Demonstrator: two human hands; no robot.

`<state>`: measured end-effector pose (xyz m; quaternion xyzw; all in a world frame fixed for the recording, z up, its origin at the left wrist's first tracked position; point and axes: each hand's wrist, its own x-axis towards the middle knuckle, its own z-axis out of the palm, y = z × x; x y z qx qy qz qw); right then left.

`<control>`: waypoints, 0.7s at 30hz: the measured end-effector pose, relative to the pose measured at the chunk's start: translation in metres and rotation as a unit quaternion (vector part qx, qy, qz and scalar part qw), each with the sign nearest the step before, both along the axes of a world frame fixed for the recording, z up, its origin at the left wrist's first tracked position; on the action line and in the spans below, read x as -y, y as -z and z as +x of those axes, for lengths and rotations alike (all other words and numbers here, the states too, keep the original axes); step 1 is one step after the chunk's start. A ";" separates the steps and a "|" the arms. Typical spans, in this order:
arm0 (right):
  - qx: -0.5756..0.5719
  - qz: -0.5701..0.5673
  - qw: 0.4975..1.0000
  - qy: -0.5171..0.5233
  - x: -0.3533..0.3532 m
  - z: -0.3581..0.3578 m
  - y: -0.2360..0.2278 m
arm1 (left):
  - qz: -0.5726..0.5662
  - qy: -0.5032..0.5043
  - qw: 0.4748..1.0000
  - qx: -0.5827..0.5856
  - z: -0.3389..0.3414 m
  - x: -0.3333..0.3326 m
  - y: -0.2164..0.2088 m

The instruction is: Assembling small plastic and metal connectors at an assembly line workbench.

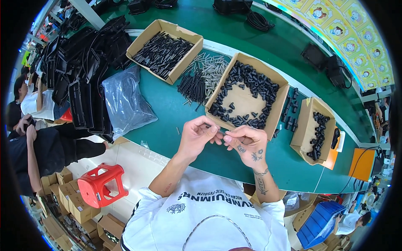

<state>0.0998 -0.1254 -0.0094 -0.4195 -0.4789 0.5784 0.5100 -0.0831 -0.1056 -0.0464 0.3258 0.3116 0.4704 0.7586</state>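
My left hand [196, 136] and my right hand [250, 144] meet over the near edge of the green table, both with fingers pinched. Between their fingertips is a small black ribbed piece [222, 131], like a short spring or cable sleeve, mostly covered by the fingers. Just beyond them stands a cardboard box [235, 99] with many black plastic fittings [268, 85] heaped along its sides. Left of that box lie a pile of silvery pins [213, 69] and a bunch of thin black rods [193, 88].
A second cardboard box [196, 42] holds black rods. At right, another cardboard box [301, 129] holds black fittings. Loose fittings [291, 106] lie between boxes. A clear plastic bag [127, 102] and black casings [83, 83] crowd the left. A red stool [90, 190] stands on the floor.
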 end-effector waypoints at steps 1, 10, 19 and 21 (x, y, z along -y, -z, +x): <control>-0.002 -0.001 1.000 0.000 0.001 0.000 0.003 | 0.037 -0.051 0.997 -0.034 0.003 0.001 0.001; -0.017 -0.016 1.000 0.015 0.008 -0.002 0.013 | 0.096 -0.099 0.983 -0.117 -0.013 0.003 -0.006; -0.020 -0.032 0.999 0.010 0.011 -0.008 0.015 | 0.074 -0.151 0.985 -0.034 -0.008 0.002 0.001; -0.010 -0.003 1.000 0.014 0.010 -0.008 0.018 | 0.092 -0.159 0.982 -0.047 -0.007 0.001 -0.001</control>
